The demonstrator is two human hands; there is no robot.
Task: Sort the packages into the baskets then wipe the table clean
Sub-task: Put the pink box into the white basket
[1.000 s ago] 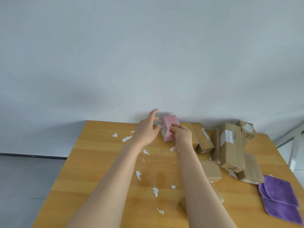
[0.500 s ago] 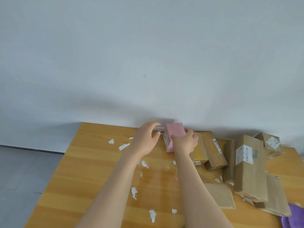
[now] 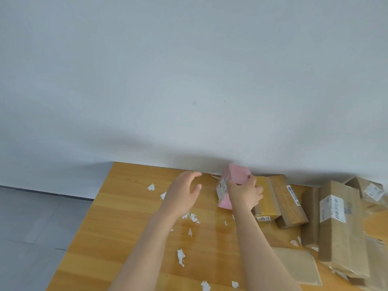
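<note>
A pink package (image 3: 236, 177) with a white label is tipped up at the far edge of the wooden table (image 3: 117, 217). My right hand (image 3: 244, 193) grips it from the near right side, fingers curled over its top. My left hand (image 3: 184, 193) hovers just left of it with relaxed fingers, not touching it. Several brown cardboard packages (image 3: 333, 219) lie heaped to the right. No basket is in view.
Torn white paper scraps (image 3: 180, 256) are scattered over the left and middle of the table. A flat brown envelope (image 3: 298, 265) lies near my right forearm. A white wall stands right behind the table; grey floor lies to the left.
My right hand has closed round the pink package and tilted it up off the table. My left hand has drawn slightly back from it. The view has shifted left, hiding the purple cloths.
</note>
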